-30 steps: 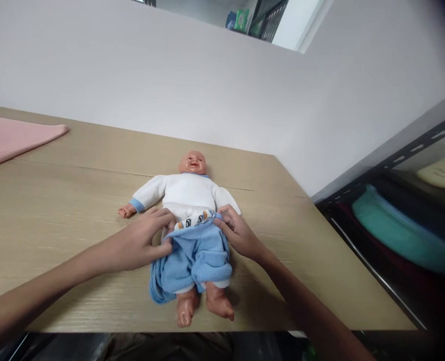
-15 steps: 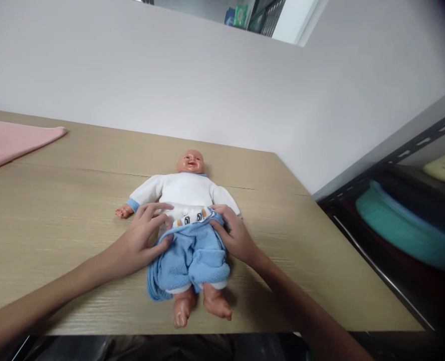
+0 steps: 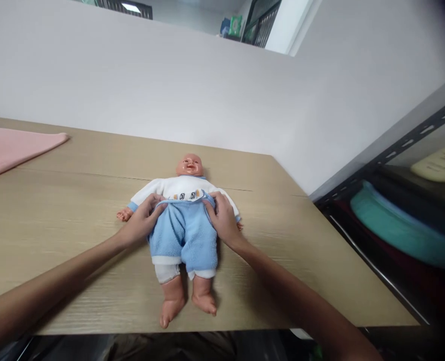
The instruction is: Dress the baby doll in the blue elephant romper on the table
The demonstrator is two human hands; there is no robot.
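Note:
A baby doll (image 3: 173,296) lies on its back on the table, head toward the wall and bare feet toward me. It wears a white top (image 3: 174,185) with blue cuffs. Light blue fleece pants (image 3: 199,245) cover its hips and thighs, with white fabric showing below one leg hem. My left hand (image 3: 143,218) pinches the waist edge at the left side. At the opposite side, my right hand (image 3: 223,218) grips the same edge between thumb and fingers. A white strip with printed figures (image 3: 187,195) shows between the hands.
The wooden table (image 3: 75,220) meets a white wall (image 3: 151,85). A pink cloth (image 3: 15,148) lies at the far left. To the right, a dark shelf holds a teal basin (image 3: 399,230) and a pale yellow bottle (image 3: 438,163).
Both hands have moved up the doll's body, drawing the blue pants higher over its belly. The bunched legs have straightened, and more of the doll's lower legs shows.

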